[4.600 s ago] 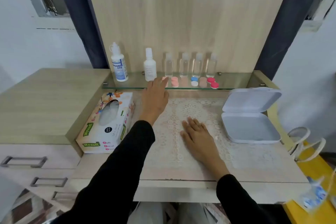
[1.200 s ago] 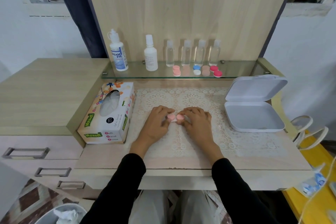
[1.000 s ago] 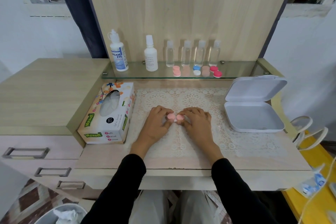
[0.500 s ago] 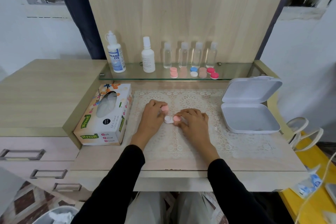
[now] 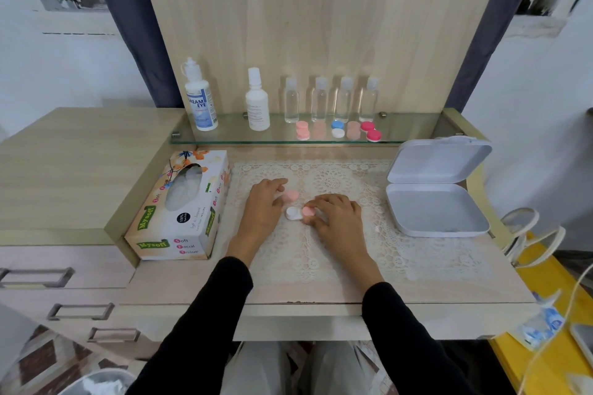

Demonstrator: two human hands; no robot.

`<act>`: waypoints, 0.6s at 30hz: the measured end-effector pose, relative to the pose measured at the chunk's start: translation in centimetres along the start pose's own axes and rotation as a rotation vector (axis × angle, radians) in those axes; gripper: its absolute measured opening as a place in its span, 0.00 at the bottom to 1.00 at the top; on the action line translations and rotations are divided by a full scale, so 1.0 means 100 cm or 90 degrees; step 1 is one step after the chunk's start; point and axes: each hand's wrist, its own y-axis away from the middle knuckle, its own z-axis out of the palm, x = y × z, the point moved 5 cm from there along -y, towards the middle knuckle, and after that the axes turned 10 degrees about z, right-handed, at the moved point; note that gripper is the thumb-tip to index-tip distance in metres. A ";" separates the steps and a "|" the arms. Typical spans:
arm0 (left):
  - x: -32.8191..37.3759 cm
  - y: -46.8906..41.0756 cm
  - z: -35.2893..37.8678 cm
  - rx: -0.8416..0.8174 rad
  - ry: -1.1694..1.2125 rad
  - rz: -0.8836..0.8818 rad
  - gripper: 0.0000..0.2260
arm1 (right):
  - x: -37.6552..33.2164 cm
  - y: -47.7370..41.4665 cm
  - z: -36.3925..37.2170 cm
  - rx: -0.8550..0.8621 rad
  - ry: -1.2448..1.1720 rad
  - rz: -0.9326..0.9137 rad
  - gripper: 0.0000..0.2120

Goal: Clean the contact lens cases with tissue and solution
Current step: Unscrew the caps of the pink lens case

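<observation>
One contact lens case (image 5: 298, 213) sits mid lace mat (image 5: 401, 253), one well uncapped, pinched by the right hand (image 5: 338, 218). The left hand (image 5: 264, 205) touches the loose pink cap (image 5: 292, 195), nearer the mat's far edge; whether it grips is unclear.

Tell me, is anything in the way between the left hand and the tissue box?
Nothing visible. Only a strip of lace mat lies between the left hand and the tissue box; the loose pink cap and the lens case sit on the hand's far side.
</observation>
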 end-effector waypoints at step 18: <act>0.010 0.031 -0.003 0.014 0.005 0.019 0.14 | 0.001 0.001 -0.001 0.022 -0.022 0.021 0.15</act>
